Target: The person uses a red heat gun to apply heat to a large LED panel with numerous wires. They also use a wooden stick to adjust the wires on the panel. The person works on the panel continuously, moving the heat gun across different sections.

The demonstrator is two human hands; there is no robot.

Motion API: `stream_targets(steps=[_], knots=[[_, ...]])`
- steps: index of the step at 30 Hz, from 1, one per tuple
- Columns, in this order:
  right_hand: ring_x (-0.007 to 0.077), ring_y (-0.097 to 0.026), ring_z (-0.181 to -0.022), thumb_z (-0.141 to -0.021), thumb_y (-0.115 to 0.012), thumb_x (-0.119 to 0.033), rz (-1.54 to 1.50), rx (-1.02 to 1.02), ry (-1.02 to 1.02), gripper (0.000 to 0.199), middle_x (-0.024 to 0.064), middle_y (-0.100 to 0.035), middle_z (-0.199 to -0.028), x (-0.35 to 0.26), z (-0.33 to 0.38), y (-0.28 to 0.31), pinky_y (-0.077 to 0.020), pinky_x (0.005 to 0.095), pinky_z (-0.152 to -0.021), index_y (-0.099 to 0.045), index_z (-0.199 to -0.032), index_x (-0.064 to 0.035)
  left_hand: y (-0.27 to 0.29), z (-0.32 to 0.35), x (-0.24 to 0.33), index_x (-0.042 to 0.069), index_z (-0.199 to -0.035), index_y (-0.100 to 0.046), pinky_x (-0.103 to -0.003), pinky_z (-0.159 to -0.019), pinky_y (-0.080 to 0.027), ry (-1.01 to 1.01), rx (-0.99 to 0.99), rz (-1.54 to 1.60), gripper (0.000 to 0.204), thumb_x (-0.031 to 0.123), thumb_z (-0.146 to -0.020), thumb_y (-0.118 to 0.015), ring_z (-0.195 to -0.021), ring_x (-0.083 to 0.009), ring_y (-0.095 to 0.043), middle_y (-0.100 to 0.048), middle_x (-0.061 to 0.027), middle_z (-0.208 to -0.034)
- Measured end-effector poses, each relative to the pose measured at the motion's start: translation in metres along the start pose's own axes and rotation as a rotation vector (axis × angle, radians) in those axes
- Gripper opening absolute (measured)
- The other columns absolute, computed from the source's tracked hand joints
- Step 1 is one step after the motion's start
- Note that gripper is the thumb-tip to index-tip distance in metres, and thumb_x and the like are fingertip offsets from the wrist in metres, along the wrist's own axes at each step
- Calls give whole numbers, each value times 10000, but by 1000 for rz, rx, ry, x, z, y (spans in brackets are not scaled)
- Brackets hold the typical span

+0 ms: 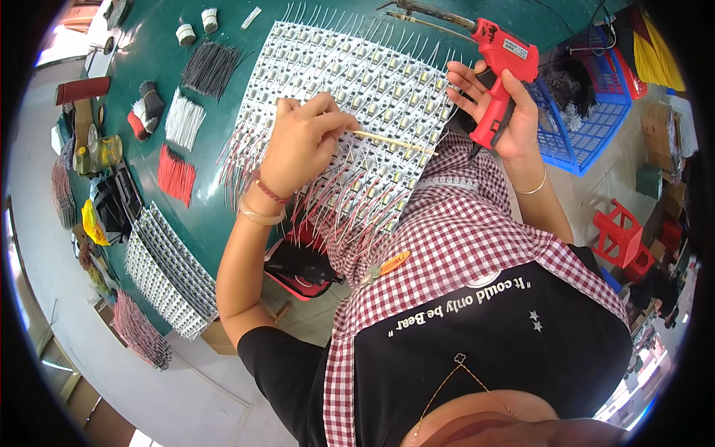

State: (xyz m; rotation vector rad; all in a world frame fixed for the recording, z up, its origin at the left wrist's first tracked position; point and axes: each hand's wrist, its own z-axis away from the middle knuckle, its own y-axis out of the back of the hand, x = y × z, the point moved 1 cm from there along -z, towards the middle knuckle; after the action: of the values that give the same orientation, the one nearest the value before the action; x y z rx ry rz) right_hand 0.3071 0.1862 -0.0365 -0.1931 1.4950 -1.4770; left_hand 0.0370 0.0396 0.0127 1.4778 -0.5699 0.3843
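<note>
A large white panel of circuit boards (pixel 320 71), set with rows of small components, lies at the near edge of the green table. White wires stick up from its far edge; red and white wires hang along its near side. My left hand (pixel 305 141) is closed over the panel, pinching a thin pale stick (pixel 395 141) that points right across the boards. In my right hand (pixel 518 134), beside the panel's right edge, is a red soldering gun (pixel 509 54). Its handle rests against the palm, with some fingers loosely apart. The metal tip points left, above the panel's far edge.
Bundles of black wires (pixel 210 68), white wires (pixel 184 119) and red wires (pixel 176 175) lie left on the green table (pixel 149 45). More component boards (pixel 167 272) are stacked at the near left. A blue basket (pixel 585 141) and red stool (pixel 620 231) stand to the right.
</note>
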Motion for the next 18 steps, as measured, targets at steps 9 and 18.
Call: stream_targets(steps=[9, 18], knots=[[374, -515, -1234, -966, -520, -300, -28, -30, -35, 347, 322, -501, -1299, 4, 4, -7, -398, 482, -1077, -548, -1119, 10, -5, 1, 1, 144, -890, -719, -314, -741, -281, 0, -40, 59, 282, -52, -741, -581, -730, -161, -498, -537, 11, -777], [390, -500, -1253, -961, -530, -267, -8, -65, -39, 334, 323, -514, -1282, 16, -5, -20, -375, 487, -1099, -554, -1107, 33, -8, 17, -3, 167, -899, -725, -319, -752, -289, -58, -64, 30, 360, -74, -677, -578, -751, -174, -495, -542, 7, -798]])
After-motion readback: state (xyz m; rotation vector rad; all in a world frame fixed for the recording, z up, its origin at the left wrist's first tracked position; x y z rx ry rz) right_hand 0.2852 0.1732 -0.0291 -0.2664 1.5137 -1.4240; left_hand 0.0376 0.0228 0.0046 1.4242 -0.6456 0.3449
